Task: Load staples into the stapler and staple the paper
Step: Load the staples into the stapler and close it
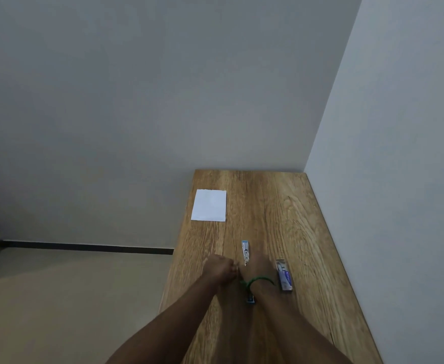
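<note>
Silver stapler (245, 252) under fingers (254, 259) of right hand (259, 268)

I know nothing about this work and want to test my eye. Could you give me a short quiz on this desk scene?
1. True or false: the paper lies under the stapler.
2. Which wrist wears the green band: A) left, B) right?
3. Fill in: the staple box lies on the table to the ___ of the right hand.

Key: 1 false, it lies apart at the table's far left; 2 B; 3 right.
</note>
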